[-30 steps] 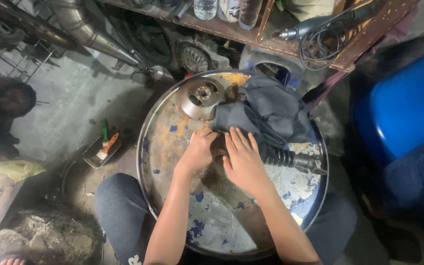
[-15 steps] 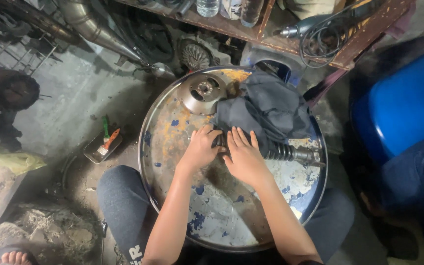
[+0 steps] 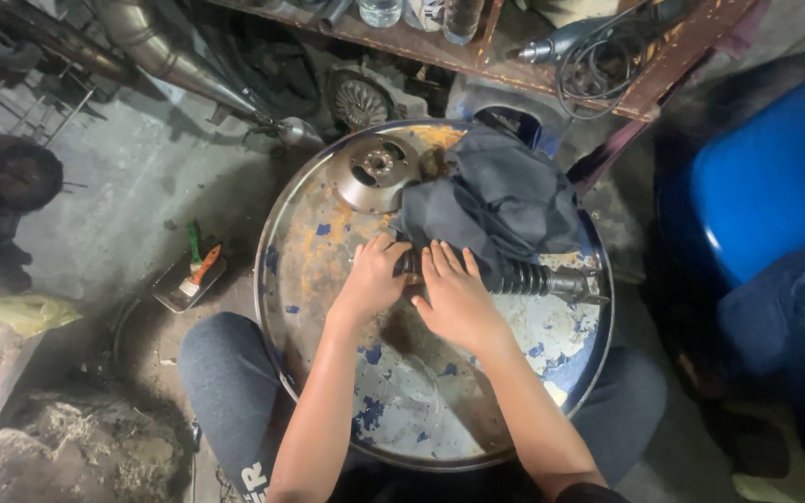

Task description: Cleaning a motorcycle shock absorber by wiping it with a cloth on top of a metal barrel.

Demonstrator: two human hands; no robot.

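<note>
Both my hands rest on a drive shaft with a black ribbed rubber boot (image 3: pixel 525 278) that lies across the top of a rusty, paint-flecked round drum lid (image 3: pixel 328 270). My left hand (image 3: pixel 372 277) curls over the shaft's left end. My right hand (image 3: pixel 457 298) lies flat over the shaft beside it, fingers spread. A dark grey cloth (image 3: pixel 496 200) is bunched over the shaft's far side. The shaft's metal end (image 3: pixel 578 285) sticks out to the right.
A round metal hub disc (image 3: pixel 375 172) sits at the lid's back left. On the floor to the left lies a small tray with a brush (image 3: pixel 193 275). A blue barrel (image 3: pixel 775 177) stands right. A rusty shelf with bottles and a power tool (image 3: pixel 561 42) runs behind.
The view has shifted slightly. My hands stay on the shaft, with the left hand curling a little more over its end.
</note>
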